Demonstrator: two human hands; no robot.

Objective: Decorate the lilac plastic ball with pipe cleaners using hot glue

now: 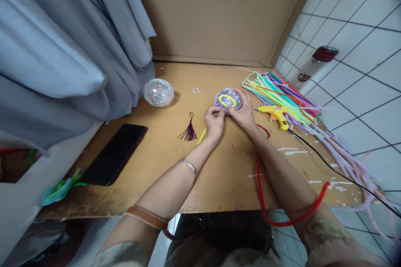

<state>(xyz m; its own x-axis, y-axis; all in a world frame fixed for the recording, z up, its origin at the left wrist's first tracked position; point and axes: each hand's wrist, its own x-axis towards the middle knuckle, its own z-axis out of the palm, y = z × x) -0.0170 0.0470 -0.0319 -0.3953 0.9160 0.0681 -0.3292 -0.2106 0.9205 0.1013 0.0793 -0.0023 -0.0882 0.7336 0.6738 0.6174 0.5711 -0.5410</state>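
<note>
table (169,192): one, wooden, glue-spotted. bundle of fuzzy stems (272,87): many colours, far right. glue gun (275,113): yellow, lying against the stems. right hand (244,110): curled round the right side of the ball (227,101), gripping it. left hand (214,122): fingers closed at the ball's near edge; what they pinch, cannot tell. ball: purple, between both hands. yellow loop (220,100): on the ball; step, seemingly: fitting it; next move calls for steady pressure.
</note>
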